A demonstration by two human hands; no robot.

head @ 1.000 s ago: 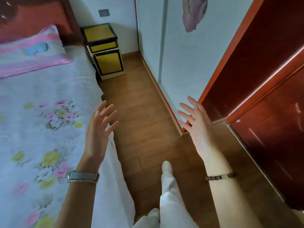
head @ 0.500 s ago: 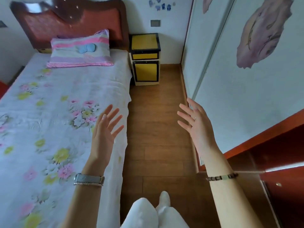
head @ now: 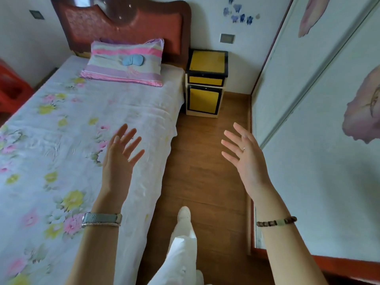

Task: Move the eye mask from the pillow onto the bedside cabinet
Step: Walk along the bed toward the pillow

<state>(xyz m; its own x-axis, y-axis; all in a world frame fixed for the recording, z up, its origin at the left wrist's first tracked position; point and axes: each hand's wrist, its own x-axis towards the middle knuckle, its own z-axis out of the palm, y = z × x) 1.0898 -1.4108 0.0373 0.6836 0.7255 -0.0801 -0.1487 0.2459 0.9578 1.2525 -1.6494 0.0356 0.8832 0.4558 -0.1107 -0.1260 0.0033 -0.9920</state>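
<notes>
A light blue eye mask lies flat in the middle of a pink striped pillow at the head of the bed. Right of the pillow stands the yellow and black bedside cabinet, its top bare. My left hand hovers over the bed's right edge, fingers spread, holding nothing. My right hand is raised over the wooden floor, also spread and empty. Both hands are far short of the mask and the cabinet.
The bed with a floral sheet fills the left side. A narrow wooden floor aisle runs between the bed and the white sliding wardrobe doors on the right. A red object sits beyond the bed's far left side.
The view has swung left and up, from the red door and floor to the whole bed, pillow and cabinet. Both hands stay raised and spread in about the same pose.
</notes>
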